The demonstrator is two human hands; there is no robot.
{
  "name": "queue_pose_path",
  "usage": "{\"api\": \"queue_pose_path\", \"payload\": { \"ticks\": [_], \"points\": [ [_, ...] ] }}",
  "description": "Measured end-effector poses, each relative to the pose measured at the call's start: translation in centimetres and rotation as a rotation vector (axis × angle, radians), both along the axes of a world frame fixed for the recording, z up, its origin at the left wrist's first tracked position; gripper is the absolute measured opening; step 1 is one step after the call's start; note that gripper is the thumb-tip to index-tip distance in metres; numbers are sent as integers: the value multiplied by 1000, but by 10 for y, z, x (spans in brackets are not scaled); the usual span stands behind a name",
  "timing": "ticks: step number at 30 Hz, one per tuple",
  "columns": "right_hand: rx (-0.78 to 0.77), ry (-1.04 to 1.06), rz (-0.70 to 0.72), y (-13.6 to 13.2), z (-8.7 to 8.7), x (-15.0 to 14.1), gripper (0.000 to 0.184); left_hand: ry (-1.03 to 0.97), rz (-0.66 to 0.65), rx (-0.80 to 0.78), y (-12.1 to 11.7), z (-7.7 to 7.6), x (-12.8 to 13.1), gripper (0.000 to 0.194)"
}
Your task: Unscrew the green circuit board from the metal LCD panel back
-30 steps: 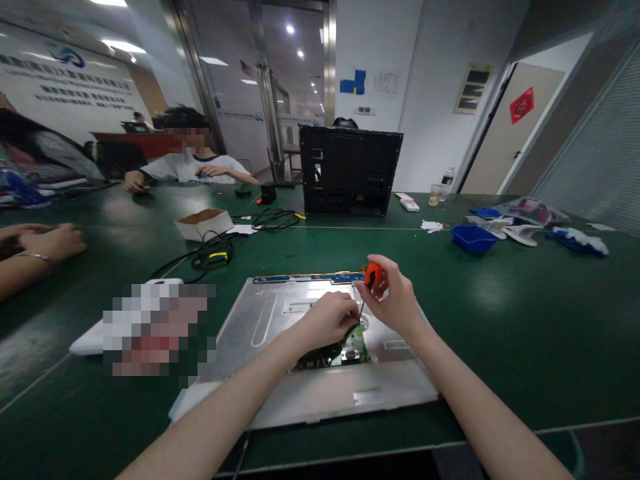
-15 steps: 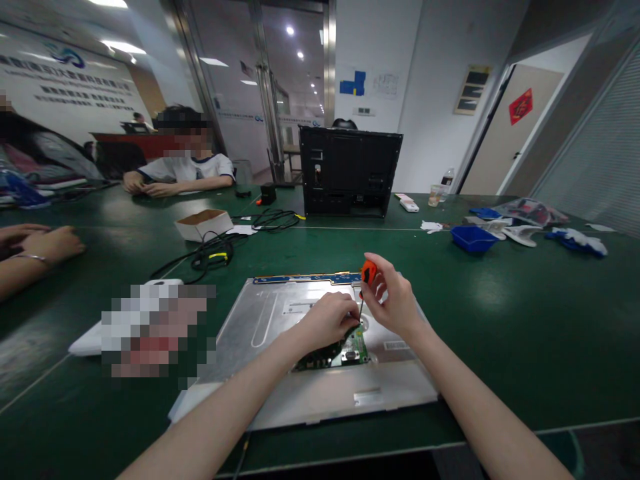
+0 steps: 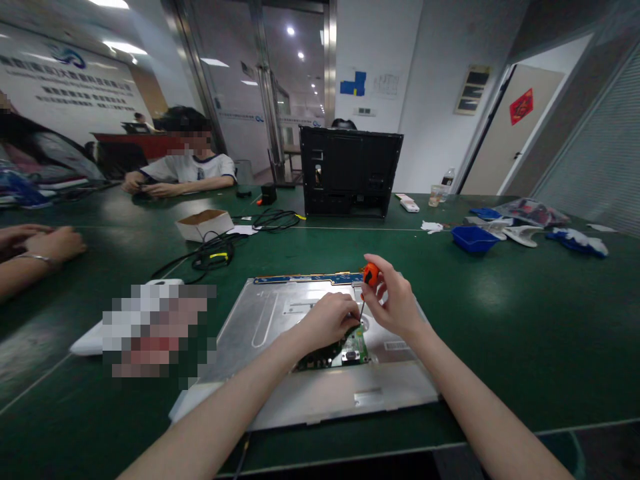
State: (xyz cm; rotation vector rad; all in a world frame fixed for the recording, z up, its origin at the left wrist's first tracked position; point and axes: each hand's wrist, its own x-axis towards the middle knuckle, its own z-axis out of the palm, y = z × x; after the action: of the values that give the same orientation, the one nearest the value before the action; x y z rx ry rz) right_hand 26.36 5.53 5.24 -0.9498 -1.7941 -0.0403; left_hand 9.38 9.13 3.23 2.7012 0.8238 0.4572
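Note:
An orange-and-black screwdriver is gripped by its handle in my right hand. Its shaft slants down to the upper corner of a green circuit board. My left hand bends over that board, fingers pinched close to the screwdriver tip; whatever they hold, if anything, is hidden. Under both hands lies a silver metal display panel, flat on the green table. Along the panel's far edge runs a narrow blue circuit strip. My left hand covers part of the green board.
Beyond the panel stands a black monitor housing. Black cables and an open cardboard box lie to the left. A blue tray is at right. One person sits opposite; another person's hands rest at left.
The screwdriver handle has turned slightly in my right fingers. My left hand keeps its place, and the panel has not moved.

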Motion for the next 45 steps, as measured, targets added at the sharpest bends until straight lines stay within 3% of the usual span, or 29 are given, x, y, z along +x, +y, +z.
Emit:
{"api": "queue_pose_path", "payload": {
  "ticks": [12, 22, 34, 40, 45],
  "points": [
    [50, -15, -70, 6, -5, 0, 40, 1, 19, 1, -2, 1, -1, 11],
    [8, -8, 29, 0, 2, 0, 51, 3, 9, -4, -2, 2, 0, 9],
    [53, -12, -64, 7, -6, 0, 40, 7, 22, 4, -3, 2, -1, 13],
    [13, -7, 15, 2, -1, 0, 39, 16, 33, 14, -4, 4, 0, 13],
    [28, 14, -6, 2, -1, -1, 37, 26, 41, 27, -5, 5, 0, 12]
  ]
}}
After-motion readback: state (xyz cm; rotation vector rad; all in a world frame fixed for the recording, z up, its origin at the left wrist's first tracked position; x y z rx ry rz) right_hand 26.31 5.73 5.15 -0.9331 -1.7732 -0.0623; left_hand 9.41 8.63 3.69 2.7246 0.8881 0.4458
